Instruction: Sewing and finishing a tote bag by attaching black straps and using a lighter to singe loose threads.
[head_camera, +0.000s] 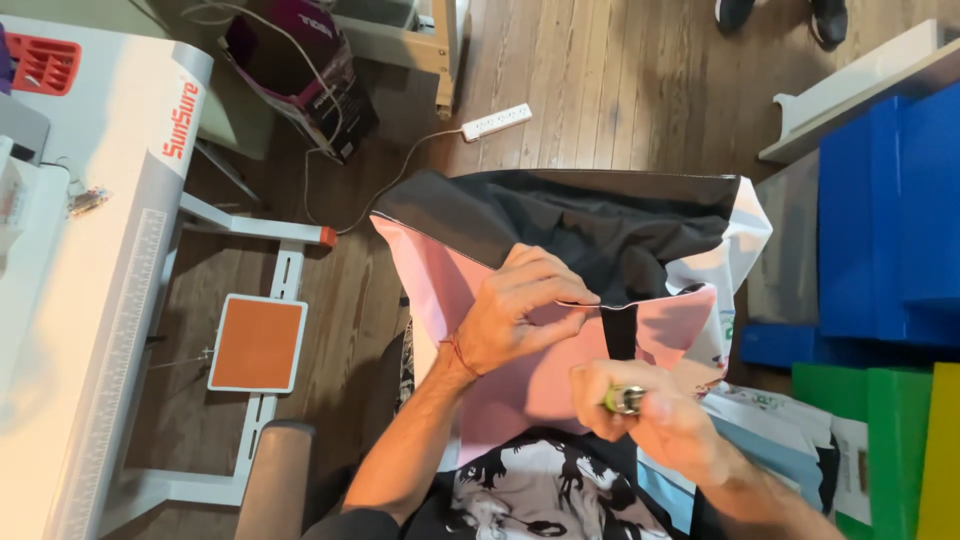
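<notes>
Right hand (655, 412) nearest, fist closed on small green lighter (625, 400) | left hand (520, 310) pinches pink bag's (455, 290) rim over lap, fingers narrow | bag looks light, limp, slick; grip at folded edge | black lining (600, 225) faces up

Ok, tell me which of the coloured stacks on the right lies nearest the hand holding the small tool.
The green stack. It sits just beyond the right hand, while the blue stack lies farther up and the yellow stack is at the frame edge.

The pink bag (455, 290) looks like smooth, slightly glossy plastic film with matt black inside; the floor (620, 90) is wood planks.
</notes>
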